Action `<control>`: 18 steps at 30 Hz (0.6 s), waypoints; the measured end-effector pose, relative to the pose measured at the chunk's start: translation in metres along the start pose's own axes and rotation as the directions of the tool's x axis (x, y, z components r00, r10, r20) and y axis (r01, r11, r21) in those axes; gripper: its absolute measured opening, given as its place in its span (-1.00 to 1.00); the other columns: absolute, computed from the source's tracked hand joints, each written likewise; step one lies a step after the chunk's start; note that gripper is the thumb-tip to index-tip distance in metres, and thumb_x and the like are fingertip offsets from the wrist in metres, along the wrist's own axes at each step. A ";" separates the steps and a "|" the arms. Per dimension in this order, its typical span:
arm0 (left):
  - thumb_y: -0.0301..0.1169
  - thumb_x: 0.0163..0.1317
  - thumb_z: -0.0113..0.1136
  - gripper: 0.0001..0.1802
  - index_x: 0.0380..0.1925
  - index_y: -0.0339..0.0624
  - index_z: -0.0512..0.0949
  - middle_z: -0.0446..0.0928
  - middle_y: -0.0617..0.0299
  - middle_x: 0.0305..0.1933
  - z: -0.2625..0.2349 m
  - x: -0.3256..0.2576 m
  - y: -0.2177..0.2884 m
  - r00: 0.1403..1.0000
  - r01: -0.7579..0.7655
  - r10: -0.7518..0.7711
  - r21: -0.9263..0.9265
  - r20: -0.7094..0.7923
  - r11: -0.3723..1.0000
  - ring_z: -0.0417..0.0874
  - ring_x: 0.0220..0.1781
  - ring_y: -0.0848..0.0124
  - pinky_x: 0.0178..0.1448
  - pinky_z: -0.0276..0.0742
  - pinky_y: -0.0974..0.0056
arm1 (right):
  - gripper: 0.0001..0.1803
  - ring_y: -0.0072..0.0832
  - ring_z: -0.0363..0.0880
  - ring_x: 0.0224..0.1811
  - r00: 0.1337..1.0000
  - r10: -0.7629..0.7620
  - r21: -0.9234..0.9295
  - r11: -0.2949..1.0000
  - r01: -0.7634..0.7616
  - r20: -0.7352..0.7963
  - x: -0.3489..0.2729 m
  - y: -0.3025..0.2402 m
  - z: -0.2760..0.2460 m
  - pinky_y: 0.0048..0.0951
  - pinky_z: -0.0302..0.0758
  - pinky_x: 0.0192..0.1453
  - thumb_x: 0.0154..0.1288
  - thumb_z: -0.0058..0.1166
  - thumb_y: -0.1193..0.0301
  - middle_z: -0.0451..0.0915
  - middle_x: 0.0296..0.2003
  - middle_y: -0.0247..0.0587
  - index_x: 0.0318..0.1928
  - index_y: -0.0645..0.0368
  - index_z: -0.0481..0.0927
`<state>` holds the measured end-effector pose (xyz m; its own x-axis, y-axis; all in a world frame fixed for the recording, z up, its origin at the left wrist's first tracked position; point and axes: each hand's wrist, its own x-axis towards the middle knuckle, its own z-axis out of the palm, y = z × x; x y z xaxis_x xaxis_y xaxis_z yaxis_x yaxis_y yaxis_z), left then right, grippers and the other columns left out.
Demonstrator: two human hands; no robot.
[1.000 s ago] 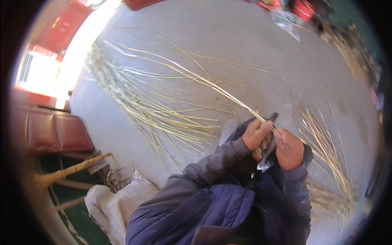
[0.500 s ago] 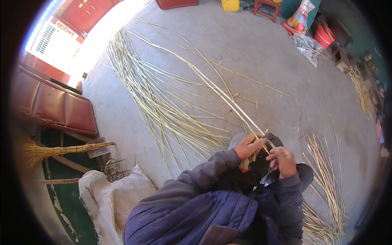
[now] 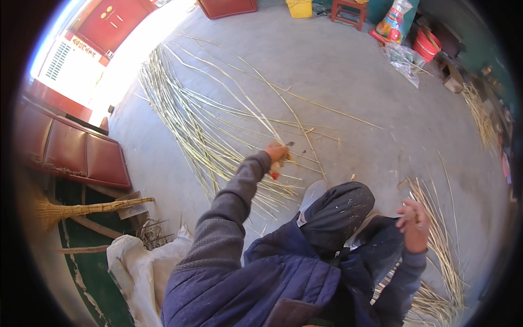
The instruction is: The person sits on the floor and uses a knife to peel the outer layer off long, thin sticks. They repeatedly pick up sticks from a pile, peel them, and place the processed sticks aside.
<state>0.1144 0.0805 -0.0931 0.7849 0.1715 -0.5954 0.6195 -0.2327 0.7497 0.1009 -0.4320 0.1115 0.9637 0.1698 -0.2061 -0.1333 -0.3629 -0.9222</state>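
Observation:
My left hand (image 3: 278, 152) is stretched forward over the concrete floor. It is closed around the near end of a long pale reed stalk (image 3: 239, 103) that runs away to the upper left. A small red-handled tool (image 3: 275, 174) shows under the same hand. The stalk lies over a spread pile of reeds (image 3: 185, 125) on the floor. My right hand (image 3: 415, 223) hovers at the right beside my dark-trousered knee (image 3: 338, 212), fingers loosely apart and nothing visible in them. Just beyond it is a second pile of thin reed strips (image 3: 444, 245).
A red padded bench (image 3: 71, 152) and a straw broom (image 3: 87, 208) are on the left. A white sack (image 3: 136, 267) lies by my left side. A red bucket (image 3: 425, 43), a colourful bag (image 3: 395, 22), a small stool (image 3: 348, 11) and a yellow tub (image 3: 299, 6) stand at the far end.
My hands were together on the reed by my knee. Now the left arm has reached forward with the stalk and the right hand has let go and swung out to the right.

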 end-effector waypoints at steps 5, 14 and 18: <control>-0.12 0.28 0.12 -0.70 -0.34 -0.03 0.72 0.70 0.07 -0.35 -0.120 0.082 -0.019 0.845 -0.341 0.472 0.933 0.251 0.115 0.74 -0.19 0.02 -0.01 0.65 0.03 | -0.57 -0.71 0.51 -0.52 0.957 0.132 -0.063 0.986 -0.153 -0.258 -0.030 0.127 -0.115 -0.66 0.36 -0.54 0.52 0.10 0.12 0.68 -0.29 -0.29 0.15 0.20 0.58; 0.47 0.33 -0.10 -0.22 -0.33 -0.07 0.60 0.54 0.27 -0.50 -0.187 0.097 -0.050 0.922 0.196 -0.184 0.000 -0.341 0.981 0.30 -0.64 0.46 -0.62 0.19 0.18 | -0.76 -0.23 0.64 -0.19 0.961 0.220 -0.667 0.694 -0.273 -0.165 -0.145 0.456 -0.113 -0.12 0.58 -0.17 0.03 0.36 0.29 0.63 -0.28 -0.27 -0.28 -0.03 0.60; -0.07 0.41 0.22 -0.65 -0.30 -0.13 0.55 0.49 0.26 -0.50 -0.022 0.054 -0.106 0.970 0.245 -0.244 -0.034 0.024 0.969 0.41 -0.66 0.49 -0.61 0.31 0.31 | -0.82 -0.19 0.66 -0.06 0.813 0.561 -0.265 0.770 -0.581 -0.156 -0.205 0.487 -0.021 -0.07 0.64 -0.07 0.04 0.34 0.30 0.66 -0.24 -0.26 -0.31 -0.03 0.66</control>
<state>0.0918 0.1353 -0.1985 0.6096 0.2002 -0.7670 0.7927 -0.1514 0.5906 -0.1570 -0.6627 -0.2884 0.7451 -0.2082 -0.6337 -0.6014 -0.6205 -0.5033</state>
